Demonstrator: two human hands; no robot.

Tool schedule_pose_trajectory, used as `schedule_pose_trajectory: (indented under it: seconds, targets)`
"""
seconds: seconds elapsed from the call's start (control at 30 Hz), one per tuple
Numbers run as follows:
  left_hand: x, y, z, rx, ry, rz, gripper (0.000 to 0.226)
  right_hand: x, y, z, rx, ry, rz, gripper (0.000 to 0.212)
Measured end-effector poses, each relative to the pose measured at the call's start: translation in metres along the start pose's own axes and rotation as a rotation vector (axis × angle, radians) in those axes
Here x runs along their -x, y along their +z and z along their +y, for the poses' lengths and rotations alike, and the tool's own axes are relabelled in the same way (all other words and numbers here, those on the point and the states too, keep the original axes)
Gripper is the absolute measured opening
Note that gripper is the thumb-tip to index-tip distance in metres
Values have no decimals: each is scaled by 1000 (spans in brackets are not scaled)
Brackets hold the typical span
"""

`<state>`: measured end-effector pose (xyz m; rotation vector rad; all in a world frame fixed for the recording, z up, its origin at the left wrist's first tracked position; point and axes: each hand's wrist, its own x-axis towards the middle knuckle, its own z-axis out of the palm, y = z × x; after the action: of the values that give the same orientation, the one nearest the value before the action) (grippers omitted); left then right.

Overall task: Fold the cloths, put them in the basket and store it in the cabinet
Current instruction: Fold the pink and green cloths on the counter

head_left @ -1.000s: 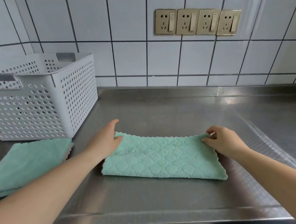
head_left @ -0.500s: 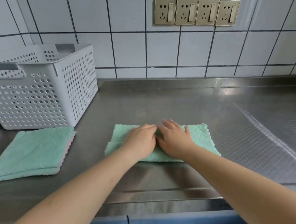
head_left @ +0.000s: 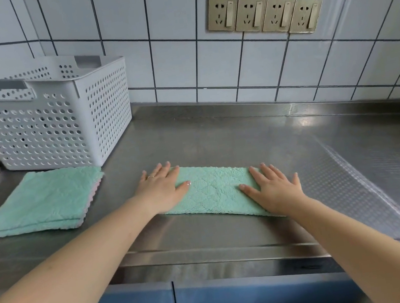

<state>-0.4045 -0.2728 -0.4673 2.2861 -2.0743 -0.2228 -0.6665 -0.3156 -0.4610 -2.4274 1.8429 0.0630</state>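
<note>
The person is standing at the steel table (head_left: 217, 133) and is pressing a green cloth (head_left: 215, 188) flat with both hands. The left hand (head_left: 160, 187) is lying palm down on the cloth's left end, fingers straight and close together, gripping nothing. The right hand (head_left: 275, 187) is lying palm down on the right end, fingers straight and slightly spread, also gripping nothing. The cloth is lying as a long narrow strip in the middle of the table, so it appears to be only part folded; at least one more fold across its length is probably needed. To the left, a stack (head_left: 44, 202) of folded cloths is resting on the table, with a pink edge showing under the green top layer; the exact count cannot be told. The white perforated basket (head_left: 58, 121) is standing just behind the stack, against the tiled wall, and no cloth is showing through its holes. Judged from this layout, the folding is well advanced, while loading the basket and storing it in the blue cabinet (head_left: 243, 299) below the table are not yet done.
</note>
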Motion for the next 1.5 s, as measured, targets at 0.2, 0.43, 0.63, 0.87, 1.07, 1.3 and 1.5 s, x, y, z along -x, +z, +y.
schedule_pose_trajectory:
  seconds: [0.2,0.43,0.63,0.87,1.07,1.3,1.5]
  targets:
    - [20,-7,18,44,247,288,46,-6,-13,-3,3,-51,84,57]
    - [56,-1,74,-128,603,374,19,-26,-25,-51,-61,-375,55,43]
    - [58,0,69,-198,578,439,4,-29,-31,-48,108,-399,11,50]
    - [72,-7,16,-158,562,471,19,-2,-37,-28,71,-453,25,41]
    - [71,-20,-14,-63,502,317,13,25,-39,-31,-54,-465,-4,31]
    - [98,-27,-14,-7,568,-201,74,60,-29,3,-137,-680,-8,58]
    - [117,-13,-9,-156,555,-256,85,91,-9,16,-10,-687,-205,80]
